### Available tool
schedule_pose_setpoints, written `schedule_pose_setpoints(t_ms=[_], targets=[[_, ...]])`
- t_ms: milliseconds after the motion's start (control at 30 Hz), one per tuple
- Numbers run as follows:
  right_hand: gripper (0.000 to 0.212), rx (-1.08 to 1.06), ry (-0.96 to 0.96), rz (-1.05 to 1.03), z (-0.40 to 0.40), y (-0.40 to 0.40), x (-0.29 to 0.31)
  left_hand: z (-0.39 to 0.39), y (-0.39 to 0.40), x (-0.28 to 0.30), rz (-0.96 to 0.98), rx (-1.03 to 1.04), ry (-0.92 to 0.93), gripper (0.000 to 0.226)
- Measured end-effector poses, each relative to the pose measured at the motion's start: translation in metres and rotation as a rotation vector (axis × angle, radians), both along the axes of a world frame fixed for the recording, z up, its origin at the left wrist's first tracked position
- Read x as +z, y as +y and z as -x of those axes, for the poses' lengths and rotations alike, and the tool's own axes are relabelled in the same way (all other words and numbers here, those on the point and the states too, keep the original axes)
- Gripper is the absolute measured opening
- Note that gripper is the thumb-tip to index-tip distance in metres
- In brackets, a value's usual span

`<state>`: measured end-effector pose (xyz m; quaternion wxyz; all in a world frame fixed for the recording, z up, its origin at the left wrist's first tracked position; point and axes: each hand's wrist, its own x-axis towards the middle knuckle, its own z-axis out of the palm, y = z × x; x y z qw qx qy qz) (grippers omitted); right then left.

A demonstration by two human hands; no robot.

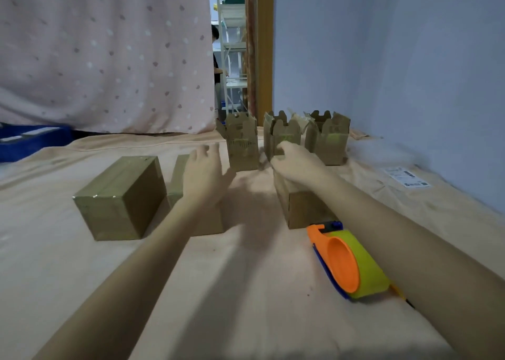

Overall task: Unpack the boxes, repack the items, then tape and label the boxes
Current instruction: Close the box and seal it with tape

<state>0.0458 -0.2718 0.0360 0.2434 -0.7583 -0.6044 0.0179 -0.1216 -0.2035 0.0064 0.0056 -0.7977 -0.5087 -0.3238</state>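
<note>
Figure: Both my arms reached across the beige cloth-covered table toward three small open-topped brown cardboard boxes standing in a row at the far edge, flaps up, presumably so their contents could be reached. My left hand hovered with fingers spread, holding nothing, beside the leftmost box, while my right hand had fingers curled against the middle box; blur hid whether it gripped. Sealed, taped brown cartons and the orange-and-yellow tape dispenser lay nearer, probably kept within reach for resealing.
</note>
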Motion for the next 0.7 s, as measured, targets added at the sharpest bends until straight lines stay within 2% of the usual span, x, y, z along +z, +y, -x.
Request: schedule_pose_setpoints(t_ms=[167, 300, 367, 433, 533, 633, 700], targets=[[0.03, 0.16, 0.084, 0.039, 0.074, 0.023, -0.002, 0.066, 0.011, -0.011, 0.103, 0.045, -0.283, 0.062], [0.037, 0.171, 0.106, 0.081, 0.115, 0.046, -0.013, 0.091, 0.014, -0.034, 0.359, -0.055, -0.467, 0.058], [0.042, 0.134, -0.017, 0.066, 0.128, 0.054, -0.017, 0.095, 0.009, -0.044, 0.459, -0.144, -0.543, 0.053], [0.048, 0.084, -0.225, 0.073, 0.138, 0.062, -0.019, 0.099, 0.007, -0.055, 0.497, -0.23, -0.579, 0.037], [0.059, 0.026, -0.372, 0.153, 0.148, 0.072, -0.018, 0.102, 0.01, -0.073, 0.499, -0.287, -0.58, 0.052], [0.079, -0.046, -0.383, 0.198, 0.157, 0.078, -0.019, 0.094, 0.012, -0.089, 0.448, -0.258, -0.544, 0.091], [0.089, -0.078, -0.383, 0.217, 0.162, 0.08, -0.021, 0.086, 0.01, -0.095, 0.389, -0.231, -0.599, 0.098]])
